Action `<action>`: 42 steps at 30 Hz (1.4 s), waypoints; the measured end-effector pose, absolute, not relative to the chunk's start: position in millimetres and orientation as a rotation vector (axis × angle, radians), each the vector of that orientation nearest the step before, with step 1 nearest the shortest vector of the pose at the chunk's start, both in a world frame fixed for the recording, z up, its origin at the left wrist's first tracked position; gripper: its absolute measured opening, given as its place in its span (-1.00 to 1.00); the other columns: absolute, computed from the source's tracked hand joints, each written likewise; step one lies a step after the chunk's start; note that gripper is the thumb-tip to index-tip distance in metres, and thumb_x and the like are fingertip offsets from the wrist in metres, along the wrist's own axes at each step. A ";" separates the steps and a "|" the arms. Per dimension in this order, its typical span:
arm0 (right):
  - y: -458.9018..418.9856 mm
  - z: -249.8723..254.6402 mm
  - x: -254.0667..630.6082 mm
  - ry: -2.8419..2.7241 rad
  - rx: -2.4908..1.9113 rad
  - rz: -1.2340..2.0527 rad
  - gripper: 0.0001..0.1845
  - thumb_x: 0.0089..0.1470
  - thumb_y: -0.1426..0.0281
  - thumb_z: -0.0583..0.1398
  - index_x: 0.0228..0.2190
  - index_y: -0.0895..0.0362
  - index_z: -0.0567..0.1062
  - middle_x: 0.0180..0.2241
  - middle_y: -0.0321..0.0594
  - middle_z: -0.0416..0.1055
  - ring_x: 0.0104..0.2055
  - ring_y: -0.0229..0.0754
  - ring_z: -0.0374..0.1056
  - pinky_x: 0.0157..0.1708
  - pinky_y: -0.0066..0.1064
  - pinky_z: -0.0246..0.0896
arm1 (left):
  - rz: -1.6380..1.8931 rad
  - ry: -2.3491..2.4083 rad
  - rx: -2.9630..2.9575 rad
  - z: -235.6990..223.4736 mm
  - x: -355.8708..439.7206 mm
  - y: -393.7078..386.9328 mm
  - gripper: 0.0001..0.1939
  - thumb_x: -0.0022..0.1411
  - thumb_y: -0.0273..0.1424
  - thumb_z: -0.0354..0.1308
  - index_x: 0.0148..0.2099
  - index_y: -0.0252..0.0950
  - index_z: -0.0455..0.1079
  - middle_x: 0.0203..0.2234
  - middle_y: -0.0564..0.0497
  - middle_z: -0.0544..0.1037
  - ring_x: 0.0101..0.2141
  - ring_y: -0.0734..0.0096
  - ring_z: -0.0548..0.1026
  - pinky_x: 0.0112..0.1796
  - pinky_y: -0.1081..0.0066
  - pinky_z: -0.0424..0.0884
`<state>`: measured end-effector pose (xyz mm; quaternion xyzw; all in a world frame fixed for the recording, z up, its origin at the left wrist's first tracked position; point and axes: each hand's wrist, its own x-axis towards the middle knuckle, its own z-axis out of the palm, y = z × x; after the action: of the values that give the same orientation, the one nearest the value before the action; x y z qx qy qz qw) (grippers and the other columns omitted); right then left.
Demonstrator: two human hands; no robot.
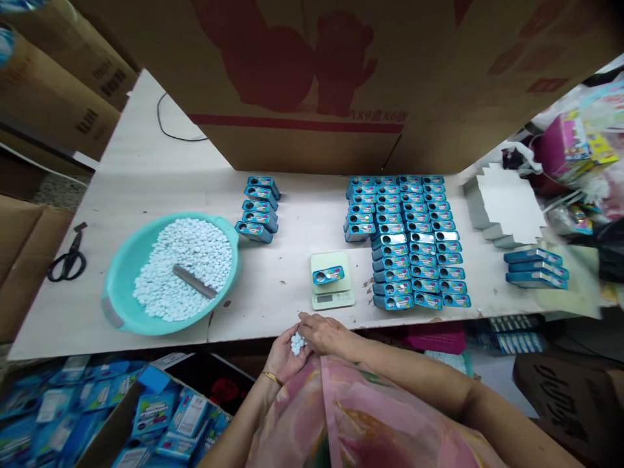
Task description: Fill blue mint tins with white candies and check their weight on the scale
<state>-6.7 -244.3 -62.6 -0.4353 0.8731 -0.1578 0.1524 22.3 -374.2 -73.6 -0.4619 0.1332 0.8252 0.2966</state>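
At the table's front edge, my left hand [284, 359] is cupped around a small heap of pale blue tablets [298, 343]. My right hand [324, 333] lies against it, fingers stretched over the tablets and pointing left; what is under its fingertips is hidden. Just beyond both hands is a white kitchen scale [333, 298], with one blue box [328, 275] standing on its pan. To the left, a turquoise basin [120, 270] contains many more tablets [170, 279], with a grey strip-like scoop [194, 281] lying on them.
Rows of blue boxes [411, 253] stand right of the scale, and a short column [258, 211] stands beside the basin. Black scissors [68, 260] lie far left. A big carton [312, 78] borders the back. White card sheets [511, 201] and flat boxes [536, 268] are at right.
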 end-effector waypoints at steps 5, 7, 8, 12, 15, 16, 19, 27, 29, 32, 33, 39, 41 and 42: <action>-248.4 -55.7 -8.8 2.487 -1.248 -0.444 -0.88 0.03 0.45 0.02 -0.33 0.17 0.30 -0.26 -0.14 0.25 -0.25 -0.21 0.19 -0.41 -0.46 0.19 | 2.159 0.346 -1.255 -67.1 18.8 -375.4 -0.83 0.12 -0.52 -0.08 -0.38 -0.43 0.34 -0.62 0.00 0.47 -0.55 0.46 0.46 -0.41 0.44 0.38; -248.3 -50.8 -10.7 2.493 -1.239 -0.463 -0.88 0.01 0.47 0.04 -0.33 0.17 0.30 -0.28 -0.15 0.25 -0.24 -0.19 0.17 -0.41 -0.46 0.18 | 2.165 0.350 -1.230 -60.3 13.2 -374.6 -0.81 0.13 -0.51 -0.10 -0.31 -0.44 0.34 -0.57 -0.02 0.49 -0.51 0.45 0.47 -0.37 0.42 0.39; -247.5 -47.6 -12.3 2.500 -1.235 -0.485 -0.87 0.01 0.48 0.04 -0.32 0.17 0.30 -0.28 -0.16 0.25 -0.22 -0.19 0.17 -0.39 -0.46 0.17 | 2.169 0.353 -1.208 -56.4 9.6 -373.9 -0.80 0.13 -0.51 -0.11 -0.28 -0.45 0.33 -0.54 -0.03 0.49 -0.50 0.45 0.47 -0.37 0.42 0.39; -239.9 -32.0 -26.6 2.540 -1.049 -0.640 -0.82 -0.02 0.46 0.07 -0.28 0.17 0.28 -0.30 -0.19 0.24 -0.28 -0.25 0.19 -0.36 -0.47 0.16 | 2.230 0.399 -1.134 -39.9 -10.6 -367.0 -0.80 0.13 -0.53 -0.11 -0.31 -0.46 0.34 -0.52 -0.06 0.50 -0.47 0.45 0.47 -0.43 0.46 0.40; -230.6 -22.1 -45.1 2.579 -0.898 -0.784 -0.79 -0.02 0.46 0.07 -0.26 0.15 0.28 -0.30 -0.22 0.24 -0.29 -0.28 0.20 -0.32 -0.48 0.15 | 2.311 0.434 -1.129 -30.6 -28.6 -359.3 -0.81 0.11 -0.57 -0.10 -0.37 -0.46 0.34 -0.56 -0.04 0.49 -0.49 0.48 0.46 -0.43 0.49 0.41; -227.0 -19.9 -51.8 2.604 -0.865 -0.821 -0.78 -0.02 0.47 0.06 -0.25 0.14 0.28 -0.30 -0.22 0.24 -0.28 -0.28 0.20 -0.31 -0.48 0.14 | 2.338 0.435 -1.123 -28.7 -34.2 -357.2 -0.81 0.11 -0.58 -0.10 -0.37 -0.46 0.35 -0.56 -0.04 0.49 -0.49 0.48 0.47 -0.41 0.49 0.41; -216.3 -17.7 -71.2 2.686 -0.793 -0.857 -0.78 -0.02 0.50 0.04 -0.25 0.13 0.30 -0.30 -0.22 0.24 -0.27 -0.29 0.20 -0.30 -0.48 0.14 | 2.396 0.445 -1.091 -28.2 -47.0 -354.4 -0.80 0.10 -0.58 -0.10 -0.35 -0.49 0.36 -0.50 -0.11 0.50 -0.39 0.40 0.48 -0.30 0.39 0.42; -207.6 -31.3 -96.2 2.747 -0.828 -0.660 -0.80 0.00 0.49 0.03 -0.28 0.14 0.36 -0.33 -0.19 0.29 -0.26 -0.25 0.23 -0.26 -0.45 0.16 | 2.417 0.545 -1.085 -45.0 -48.4 -364.3 -0.81 0.07 -0.58 -0.05 -0.29 -0.49 0.36 -0.33 -0.22 0.49 -0.17 0.21 0.40 -0.20 0.32 0.39; -204.5 -32.5 -95.5 2.738 -0.875 -0.761 -0.79 0.04 0.48 0.00 -0.26 0.13 0.36 -0.30 -0.19 0.30 -0.24 -0.27 0.23 -0.23 -0.46 0.16 | 2.420 0.529 -1.076 -46.6 -45.6 -367.1 -0.81 0.08 -0.58 -0.05 -0.28 -0.48 0.36 -0.33 -0.22 0.49 -0.18 0.23 0.41 -0.21 0.33 0.40; -195.3 -33.1 -92.3 2.794 -0.814 -0.912 -0.77 0.08 0.47 -0.04 -0.26 0.14 0.36 -0.28 -0.18 0.32 -0.23 -0.29 0.23 -0.21 -0.47 0.15 | 2.423 0.487 -1.111 -46.4 -41.4 -373.2 -0.83 0.09 -0.56 -0.05 -0.32 -0.48 0.37 -0.39 -0.19 0.50 -0.26 0.30 0.46 -0.25 0.37 0.42; -192.3 -33.5 -91.1 2.822 -0.779 -0.906 -0.77 0.07 0.47 -0.04 -0.27 0.15 0.37 -0.29 -0.17 0.33 -0.23 -0.28 0.23 -0.21 -0.47 0.15 | 2.418 0.479 -1.139 -46.1 -39.9 -375.7 -0.83 0.09 -0.56 -0.05 -0.34 -0.48 0.37 -0.42 -0.18 0.50 -0.30 0.32 0.47 -0.28 0.40 0.43; -199.0 -39.5 -88.1 2.800 -0.829 -0.655 -0.75 0.03 0.55 -0.01 -0.28 0.12 0.39 -0.31 -0.19 0.36 -0.25 -0.23 0.22 -0.25 -0.42 0.16 | 2.360 0.486 -1.297 -44.3 -29.8 -388.3 -0.82 0.11 -0.57 -0.07 -0.39 -0.46 0.36 -0.52 -0.12 0.49 -0.43 0.43 0.49 -0.43 0.51 0.45; -205.8 -39.3 -88.5 2.777 -0.829 -0.752 -0.73 0.04 0.55 -0.03 -0.26 0.11 0.39 -0.29 -0.21 0.35 -0.25 -0.26 0.24 -0.26 -0.46 0.17 | 2.358 0.482 -1.307 -43.6 -27.2 -389.7 -0.82 0.11 -0.57 -0.07 -0.38 -0.47 0.36 -0.51 -0.12 0.49 -0.42 0.43 0.49 -0.43 0.52 0.46; -207.4 -38.2 -88.7 2.776 -0.814 -0.835 -0.72 0.05 0.54 -0.04 -0.26 0.10 0.38 -0.28 -0.21 0.34 -0.24 -0.28 0.24 -0.25 -0.47 0.17 | 2.360 0.478 -1.306 -43.3 -26.0 -390.3 -0.82 0.11 -0.57 -0.07 -0.38 -0.47 0.36 -0.50 -0.12 0.49 -0.42 0.42 0.49 -0.43 0.51 0.46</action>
<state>-88.7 -207.4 -38.2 -0.2699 0.9199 -0.2767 0.0654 -26.0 -390.3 -43.3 -0.4673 0.1708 0.8442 0.1995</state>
